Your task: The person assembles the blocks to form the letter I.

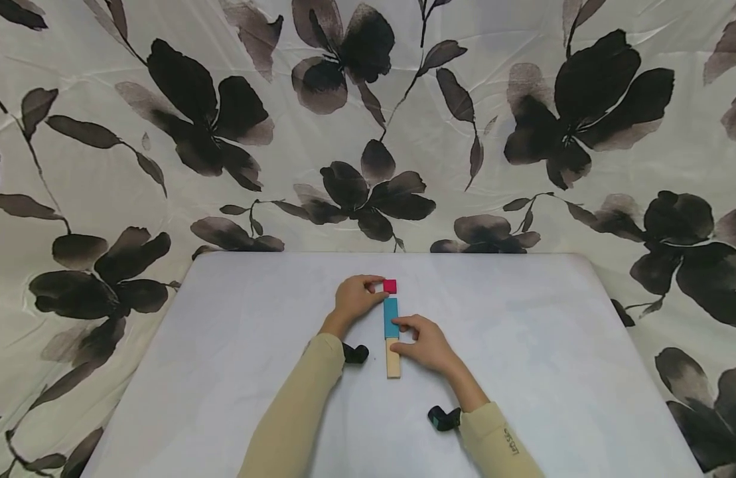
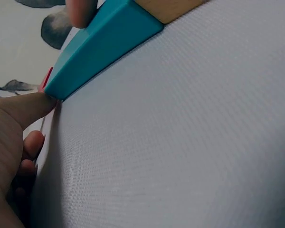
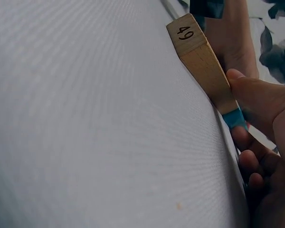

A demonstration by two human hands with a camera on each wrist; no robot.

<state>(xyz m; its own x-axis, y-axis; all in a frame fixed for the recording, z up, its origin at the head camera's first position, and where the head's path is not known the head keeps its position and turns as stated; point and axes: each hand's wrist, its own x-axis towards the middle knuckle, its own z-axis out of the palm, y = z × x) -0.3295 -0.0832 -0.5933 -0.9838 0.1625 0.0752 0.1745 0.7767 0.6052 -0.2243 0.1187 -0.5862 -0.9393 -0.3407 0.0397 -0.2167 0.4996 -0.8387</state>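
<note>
A small red block (image 1: 390,286), a blue block (image 1: 391,317) and a plain wooden block (image 1: 393,358) lie in a line on the white table. My left hand (image 1: 357,297) pinches the red block between index finger and thumb, the thumb at its near side by the blue block's end. My right hand (image 1: 427,342) rests its index fingertip on the blue block and its thumb (image 3: 244,85) against the wooden block's right side. Blue and wooden blocks meet end to end. The wooden block's end reads "49" in the right wrist view.
The white table (image 1: 523,318) spreads around the blocks. A floral cloth (image 1: 368,133) hangs behind it and shows at both sides. A black wrist camera (image 1: 356,354) sits on the left wrist, another wrist camera (image 1: 444,418) on the right.
</note>
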